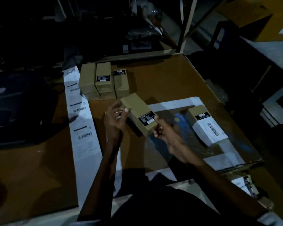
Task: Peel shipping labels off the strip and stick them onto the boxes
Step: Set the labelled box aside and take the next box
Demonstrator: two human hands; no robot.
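I hold a small brown cardboard box [138, 114] with a black product sticker above the table, tilted. My left hand [115, 121] grips its far left end, thumb on top. My right hand [166, 133] grips its near right end. A long white strip of shipping labels [81, 118] with barcodes runs down the table on the left. Another brown box [203, 123] bearing a white shipping label lies to the right. Several brown boxes [103, 81] stand stacked behind.
A black label printer [18, 108] sits at the left on the brown table [167, 79]. White backing paper and a blue sheet [186, 149] lie under my right hand. A metal shelf frame [186, 25] rises behind the table. The scene is dim.
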